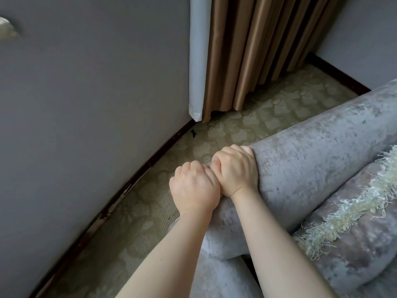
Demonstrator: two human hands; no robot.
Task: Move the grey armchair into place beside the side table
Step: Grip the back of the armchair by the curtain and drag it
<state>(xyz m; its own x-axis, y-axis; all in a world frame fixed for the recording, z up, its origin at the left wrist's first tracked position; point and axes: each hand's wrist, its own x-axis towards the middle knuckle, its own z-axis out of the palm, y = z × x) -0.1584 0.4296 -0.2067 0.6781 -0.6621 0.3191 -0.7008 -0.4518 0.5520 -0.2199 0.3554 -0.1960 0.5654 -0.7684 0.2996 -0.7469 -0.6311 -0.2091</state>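
left hand (194,188) curled over armchair (322,160) arm's end | right hand (236,171) gripping same arm, touching left | armchair at 4 o'clock, on carpet (247,125) | wall (86,104) at 9 | curtain (257,50) at 12

Both forearms reach forward, left hand (194,188) and right hand (236,171) touching side by side, fingers curled over the armchair (322,151).
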